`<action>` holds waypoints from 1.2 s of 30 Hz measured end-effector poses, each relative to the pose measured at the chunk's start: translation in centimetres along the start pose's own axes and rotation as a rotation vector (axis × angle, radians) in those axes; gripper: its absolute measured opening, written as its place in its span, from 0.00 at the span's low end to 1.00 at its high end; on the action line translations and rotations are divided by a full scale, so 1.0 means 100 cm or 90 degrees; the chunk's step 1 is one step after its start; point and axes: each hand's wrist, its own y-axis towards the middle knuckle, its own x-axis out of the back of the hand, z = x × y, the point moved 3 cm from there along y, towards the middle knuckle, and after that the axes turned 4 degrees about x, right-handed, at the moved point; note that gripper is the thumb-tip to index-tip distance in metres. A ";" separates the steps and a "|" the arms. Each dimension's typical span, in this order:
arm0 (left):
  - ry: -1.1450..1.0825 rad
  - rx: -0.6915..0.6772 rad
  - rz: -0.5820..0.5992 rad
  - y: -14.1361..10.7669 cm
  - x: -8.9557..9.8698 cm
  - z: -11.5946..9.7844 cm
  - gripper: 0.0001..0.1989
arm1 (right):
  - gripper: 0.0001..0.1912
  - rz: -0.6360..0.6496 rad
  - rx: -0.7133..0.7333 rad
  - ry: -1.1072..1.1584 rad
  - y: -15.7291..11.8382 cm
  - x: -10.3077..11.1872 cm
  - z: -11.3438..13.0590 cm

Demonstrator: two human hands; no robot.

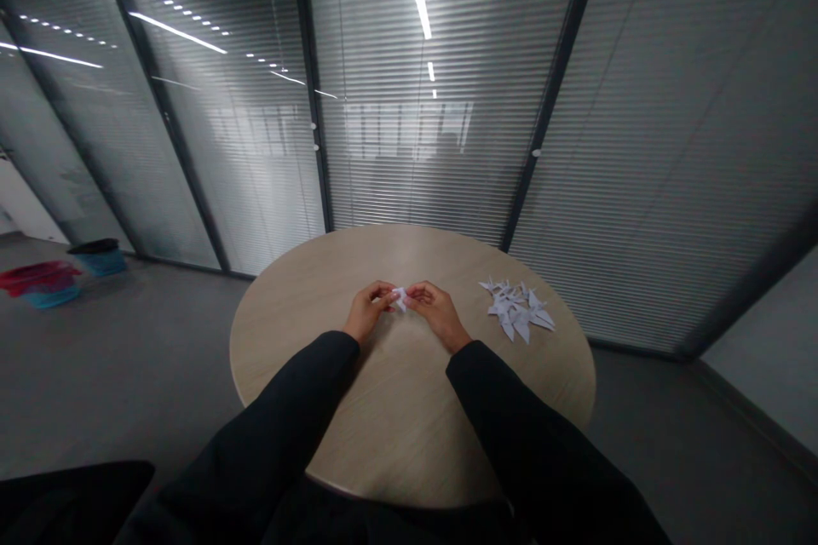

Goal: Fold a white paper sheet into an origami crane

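Note:
My left hand [369, 311] and my right hand [433, 312] meet above the middle of a round light-wood table [409, 264]. Pinched between their fingertips is a small piece of folded white paper [400, 298], mostly hidden by my fingers. To the right of my right hand lies a loose pile of several folded white paper shapes [515, 309], pointed like origami birds. Neither hand touches that pile. Dark sleeves cover both my forearms.
Glass partition walls [422, 102] with slatted blinds curve behind the table. A red tub and a blue bin [95, 262] stand on the grey floor at the far left, beside a dark chair back [70, 494] at the lower left.

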 end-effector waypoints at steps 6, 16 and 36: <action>0.007 -0.003 0.003 0.002 0.002 0.005 0.22 | 0.17 0.000 -0.004 -0.003 0.000 0.000 -0.001; 0.041 -0.010 0.029 -0.001 -0.002 0.003 0.22 | 0.18 -0.012 -0.010 -0.011 0.002 0.002 -0.006; 0.211 -0.035 -0.030 -0.006 0.000 -0.004 0.19 | 0.24 0.036 -0.009 -0.106 0.001 0.001 -0.021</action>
